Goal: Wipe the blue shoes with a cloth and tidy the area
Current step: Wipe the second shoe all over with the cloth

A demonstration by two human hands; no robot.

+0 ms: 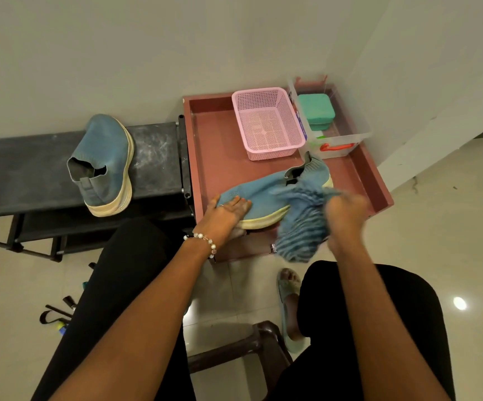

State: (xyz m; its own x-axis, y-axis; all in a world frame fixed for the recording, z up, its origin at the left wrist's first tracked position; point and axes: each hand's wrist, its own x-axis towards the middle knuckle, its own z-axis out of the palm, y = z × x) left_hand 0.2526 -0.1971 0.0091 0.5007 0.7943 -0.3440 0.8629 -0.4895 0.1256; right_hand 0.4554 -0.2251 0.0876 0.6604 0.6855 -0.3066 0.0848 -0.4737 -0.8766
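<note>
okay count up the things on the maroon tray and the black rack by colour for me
Blue: 3, shoe on the tray, shoe on the rack, cloth
Pink: 1, basket
Clear: 1, bin
Green: 1, box inside the bin
Total: 6

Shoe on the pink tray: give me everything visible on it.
The blue shoe is knit-looking fabric with a cream sole, lying on its side on the pink tray, toe left, collar right. The left hand presses flat on the toe; the right hand, blurred, holds a blue cloth against the heel side.
</note>
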